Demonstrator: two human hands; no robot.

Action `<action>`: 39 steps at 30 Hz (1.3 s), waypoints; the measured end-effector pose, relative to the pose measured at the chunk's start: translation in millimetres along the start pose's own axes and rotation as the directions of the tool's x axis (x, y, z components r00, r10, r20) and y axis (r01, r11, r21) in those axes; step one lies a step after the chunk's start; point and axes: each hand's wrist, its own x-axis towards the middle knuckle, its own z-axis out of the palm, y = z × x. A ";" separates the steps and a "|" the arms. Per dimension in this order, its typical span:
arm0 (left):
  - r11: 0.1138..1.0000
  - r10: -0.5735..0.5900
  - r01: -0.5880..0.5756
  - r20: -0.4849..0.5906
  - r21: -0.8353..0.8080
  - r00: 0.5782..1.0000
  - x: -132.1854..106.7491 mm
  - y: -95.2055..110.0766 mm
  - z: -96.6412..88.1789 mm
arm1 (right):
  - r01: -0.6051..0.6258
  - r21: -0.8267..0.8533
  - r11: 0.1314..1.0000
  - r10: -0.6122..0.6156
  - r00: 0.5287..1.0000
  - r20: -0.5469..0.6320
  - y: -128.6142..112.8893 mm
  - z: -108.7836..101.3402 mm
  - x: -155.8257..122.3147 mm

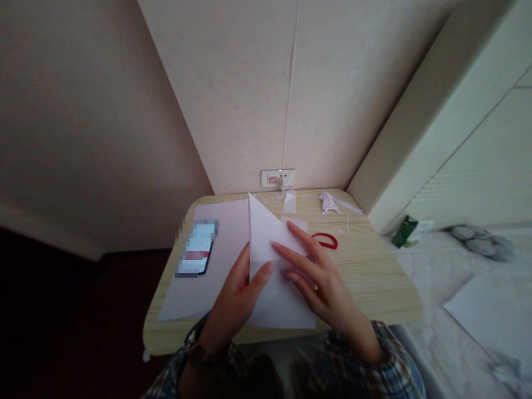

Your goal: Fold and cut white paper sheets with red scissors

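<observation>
A white sheet of paper lies folded into a triangle on the small wooden table. My left hand pinches the fold's lower left edge between thumb and fingers. My right hand lies on the paper's right half with fingers stretched flat, pressing it down. Both sleeves are plaid.
A phone rests on a larger white sheet at the left. Red scissors lie behind my right hand. Folded paper bits and scraps sit near the wall socket. A bed with paper is at right.
</observation>
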 end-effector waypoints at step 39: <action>0.908 -0.052 0.075 -0.067 0.412 0.996 -4.1 5.7 10.3 | -0.494 0.590 0.638 0.593 0.804 0.032 -4.0 1.2 4.6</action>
